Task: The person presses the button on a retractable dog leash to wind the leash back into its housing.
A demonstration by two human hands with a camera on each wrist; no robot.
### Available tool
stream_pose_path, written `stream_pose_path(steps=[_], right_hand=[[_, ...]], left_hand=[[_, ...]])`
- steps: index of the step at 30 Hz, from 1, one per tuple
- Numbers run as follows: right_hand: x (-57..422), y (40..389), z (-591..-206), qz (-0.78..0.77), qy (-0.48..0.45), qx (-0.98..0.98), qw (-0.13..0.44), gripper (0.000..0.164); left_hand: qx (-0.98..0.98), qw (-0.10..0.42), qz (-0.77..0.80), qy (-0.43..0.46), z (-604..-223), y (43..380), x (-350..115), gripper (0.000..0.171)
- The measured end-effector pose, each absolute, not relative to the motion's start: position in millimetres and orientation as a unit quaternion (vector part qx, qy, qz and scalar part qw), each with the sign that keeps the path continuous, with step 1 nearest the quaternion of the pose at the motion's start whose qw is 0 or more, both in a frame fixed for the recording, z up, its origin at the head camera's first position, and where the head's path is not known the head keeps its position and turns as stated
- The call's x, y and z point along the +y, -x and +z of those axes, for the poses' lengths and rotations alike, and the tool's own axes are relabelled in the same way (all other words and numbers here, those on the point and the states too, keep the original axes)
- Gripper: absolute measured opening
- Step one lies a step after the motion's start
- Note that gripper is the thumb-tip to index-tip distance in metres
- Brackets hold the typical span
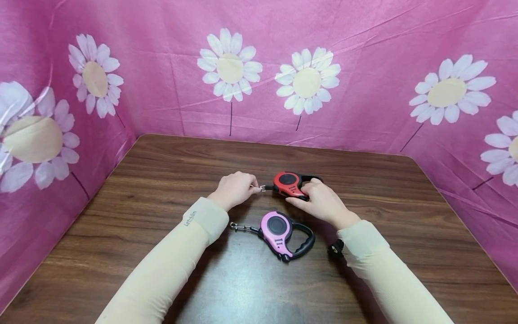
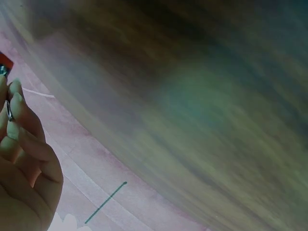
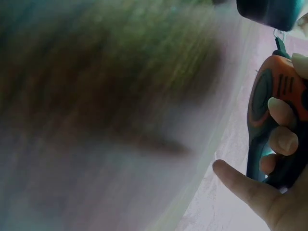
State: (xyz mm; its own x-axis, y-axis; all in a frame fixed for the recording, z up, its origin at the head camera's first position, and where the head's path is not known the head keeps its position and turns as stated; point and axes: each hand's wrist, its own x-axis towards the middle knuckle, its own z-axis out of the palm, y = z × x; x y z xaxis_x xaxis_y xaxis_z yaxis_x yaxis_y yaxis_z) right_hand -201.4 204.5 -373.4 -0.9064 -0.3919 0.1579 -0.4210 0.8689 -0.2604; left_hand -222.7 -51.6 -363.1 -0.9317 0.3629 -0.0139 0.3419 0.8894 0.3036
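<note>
A red and black retractable dog leash [image 1: 286,179] is in my right hand [image 1: 327,203], toward the back of the table's middle. In the right wrist view, several fingers [image 3: 283,140] curl through the loop of its black handle [image 3: 255,153], and one finger sticks out to the side. My left hand [image 1: 238,189] pinches the metal clip [image 2: 9,111] at the end of the leash's short strap. Fingertips cover part of the clip. Nearer me, between my forearms, a pink and black retractable leash [image 1: 267,221] lies flat, its metal clip [image 1: 238,227] pointing left.
Both leashes are over a brown wood-grain table [image 1: 170,166]. Around its back and sides hangs a pink cloth [image 1: 162,90] with large white daisies. A black device [image 1: 335,248] is strapped under my right wrist. A dark box-shaped thing [image 3: 269,12] shows at the right wrist view's top.
</note>
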Motion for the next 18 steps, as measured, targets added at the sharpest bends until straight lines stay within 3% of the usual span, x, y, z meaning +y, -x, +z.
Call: stream_pose_path(steps=[18], right_hand=[[202.0, 205.5, -377.8, 0.075, -0.207, -0.975, 0.006, 0.052]], left_hand=[[0.978, 0.046, 0.128, -0.159, -369.7, 226.3, -44.6, 0.012]])
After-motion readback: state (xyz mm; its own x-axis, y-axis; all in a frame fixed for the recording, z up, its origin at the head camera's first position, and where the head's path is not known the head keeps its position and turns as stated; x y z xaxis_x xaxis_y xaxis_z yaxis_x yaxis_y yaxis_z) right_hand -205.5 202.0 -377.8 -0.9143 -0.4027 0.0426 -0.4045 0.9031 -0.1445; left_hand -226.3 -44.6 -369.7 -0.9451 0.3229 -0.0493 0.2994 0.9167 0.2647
